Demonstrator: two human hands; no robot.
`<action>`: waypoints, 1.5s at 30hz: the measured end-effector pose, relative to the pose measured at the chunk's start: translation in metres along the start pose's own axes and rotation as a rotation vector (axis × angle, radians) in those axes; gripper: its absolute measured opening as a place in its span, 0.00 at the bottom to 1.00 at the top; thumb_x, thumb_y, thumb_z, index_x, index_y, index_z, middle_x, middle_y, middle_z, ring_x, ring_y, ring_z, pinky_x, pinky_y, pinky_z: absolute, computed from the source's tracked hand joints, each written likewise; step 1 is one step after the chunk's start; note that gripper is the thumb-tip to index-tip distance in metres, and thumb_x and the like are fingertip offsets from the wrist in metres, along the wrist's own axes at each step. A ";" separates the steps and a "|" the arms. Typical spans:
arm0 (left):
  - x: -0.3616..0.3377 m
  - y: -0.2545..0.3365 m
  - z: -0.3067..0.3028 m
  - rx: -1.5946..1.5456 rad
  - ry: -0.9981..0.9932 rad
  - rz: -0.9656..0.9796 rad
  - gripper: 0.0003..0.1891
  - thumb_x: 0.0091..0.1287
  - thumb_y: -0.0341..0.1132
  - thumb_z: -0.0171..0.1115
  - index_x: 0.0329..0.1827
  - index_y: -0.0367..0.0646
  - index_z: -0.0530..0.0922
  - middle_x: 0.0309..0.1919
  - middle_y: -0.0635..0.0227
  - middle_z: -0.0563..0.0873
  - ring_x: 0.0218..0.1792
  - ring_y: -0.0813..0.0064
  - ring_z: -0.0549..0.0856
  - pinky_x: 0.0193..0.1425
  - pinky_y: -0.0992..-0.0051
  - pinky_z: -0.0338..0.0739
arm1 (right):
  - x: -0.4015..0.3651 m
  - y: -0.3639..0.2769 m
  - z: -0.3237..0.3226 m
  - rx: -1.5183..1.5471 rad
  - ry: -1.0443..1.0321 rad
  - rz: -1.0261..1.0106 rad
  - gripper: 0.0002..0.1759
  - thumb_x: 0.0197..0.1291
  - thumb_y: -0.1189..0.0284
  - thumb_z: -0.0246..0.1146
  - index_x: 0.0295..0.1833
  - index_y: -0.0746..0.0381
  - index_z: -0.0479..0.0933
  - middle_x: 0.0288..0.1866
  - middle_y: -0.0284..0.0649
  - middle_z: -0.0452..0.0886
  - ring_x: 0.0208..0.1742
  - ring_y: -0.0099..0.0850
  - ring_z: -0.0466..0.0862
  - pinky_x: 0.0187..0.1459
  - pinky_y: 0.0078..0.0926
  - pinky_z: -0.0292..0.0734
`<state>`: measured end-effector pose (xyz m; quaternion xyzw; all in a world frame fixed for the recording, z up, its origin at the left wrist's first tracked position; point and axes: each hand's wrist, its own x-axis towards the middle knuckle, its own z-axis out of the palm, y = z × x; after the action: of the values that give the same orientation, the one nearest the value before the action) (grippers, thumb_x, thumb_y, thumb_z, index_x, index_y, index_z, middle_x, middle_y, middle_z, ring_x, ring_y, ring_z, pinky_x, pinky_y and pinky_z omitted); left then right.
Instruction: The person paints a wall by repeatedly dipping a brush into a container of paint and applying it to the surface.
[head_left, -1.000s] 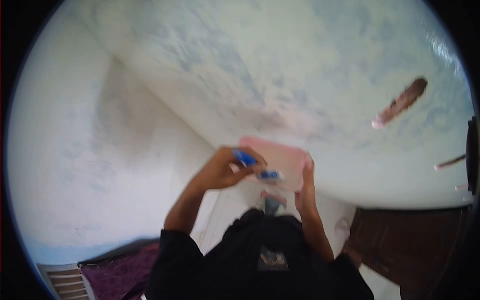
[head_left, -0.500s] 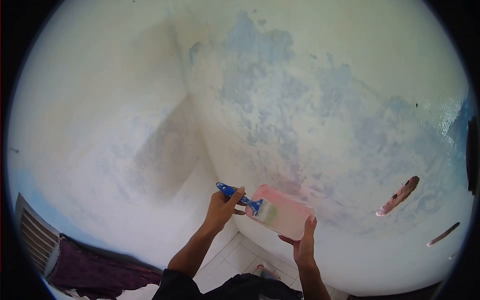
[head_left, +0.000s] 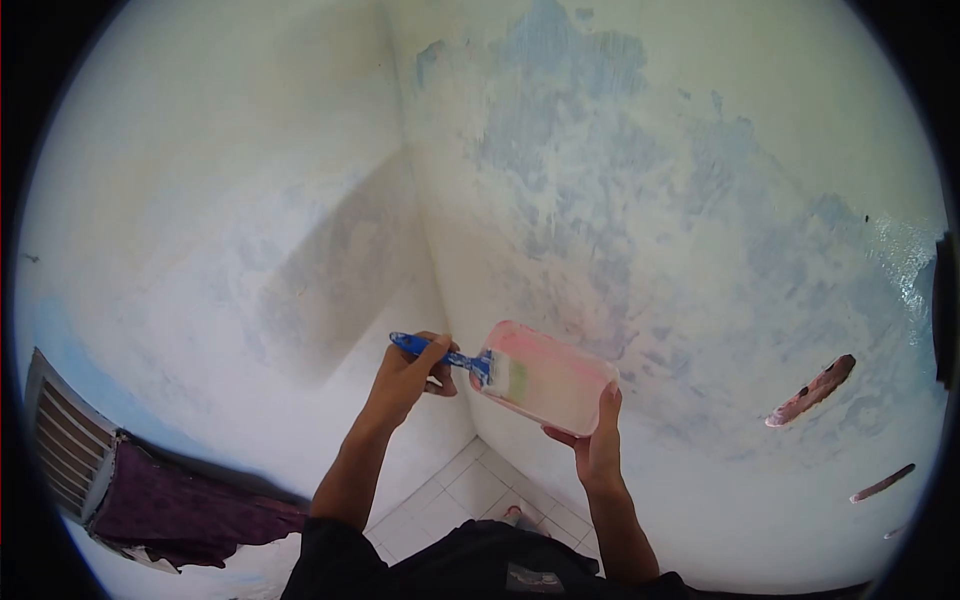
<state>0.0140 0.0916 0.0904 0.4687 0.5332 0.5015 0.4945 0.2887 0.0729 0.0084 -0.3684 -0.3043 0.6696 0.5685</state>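
My left hand (head_left: 408, 378) is closed round the blue handle of a paintbrush (head_left: 482, 370), thumb along the top. The brush lies tilted, its pale bristles over the left end of a shallow tray (head_left: 570, 349). Pink paint smears the tray's inside, with whitish paint and a greenish patch beside the bristles. My right hand (head_left: 599, 440) grips the tray's right end, thumb over the rim and fingers underneath. The tray is held up in front of the wall corner, above the floor.
The right wall (head_left: 620, 200) has patchy blue and white paint and a long gouge (head_left: 812, 390). A second wall (head_left: 180, 250) meets it at the corner. At lower left are a slatted vent (head_left: 70, 435) and a dark purple cloth (head_left: 190, 500). White tiles (head_left: 475, 490) cover the floor.
Both hands, the paintbrush and the tray have shifted left and up in view. The bristles stay over the tray's left end. The camera view has turned slightly.
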 end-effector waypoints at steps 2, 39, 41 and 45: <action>0.000 0.001 -0.002 -0.041 0.042 -0.017 0.18 0.80 0.46 0.63 0.47 0.36 0.84 0.27 0.67 0.84 0.27 0.73 0.88 0.35 0.70 0.88 | 0.001 0.002 -0.001 0.004 -0.007 0.013 0.37 0.81 0.38 0.43 0.81 0.49 0.52 0.74 0.42 0.72 0.65 0.41 0.84 0.51 0.48 0.90; 0.271 0.654 0.000 -0.939 0.147 1.014 0.14 0.79 0.32 0.51 0.46 0.26 0.78 0.38 0.53 0.92 0.31 0.64 0.92 0.30 0.73 0.84 | 0.016 0.053 -0.021 -0.032 0.285 0.139 0.42 0.79 0.37 0.47 0.84 0.49 0.45 0.79 0.46 0.66 0.71 0.51 0.79 0.52 0.60 0.88; 0.264 0.628 0.017 -1.000 0.132 0.945 0.14 0.78 0.34 0.52 0.46 0.28 0.78 0.37 0.54 0.91 0.31 0.64 0.91 0.31 0.73 0.84 | 0.015 0.056 -0.023 -0.025 0.292 0.149 0.42 0.78 0.37 0.47 0.84 0.49 0.45 0.79 0.46 0.66 0.71 0.51 0.79 0.52 0.60 0.88; 0.284 0.542 0.016 -0.999 0.223 1.028 0.13 0.74 0.36 0.58 0.46 0.32 0.80 0.33 0.56 0.89 0.30 0.63 0.91 0.31 0.69 0.84 | 0.012 0.059 -0.030 -0.027 0.292 0.166 0.43 0.78 0.36 0.48 0.84 0.49 0.45 0.79 0.46 0.66 0.71 0.51 0.79 0.52 0.60 0.88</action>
<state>0.0122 0.4063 0.6155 0.3244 -0.0001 0.8990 0.2943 0.2811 0.0747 -0.0587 -0.4934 -0.1962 0.6496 0.5442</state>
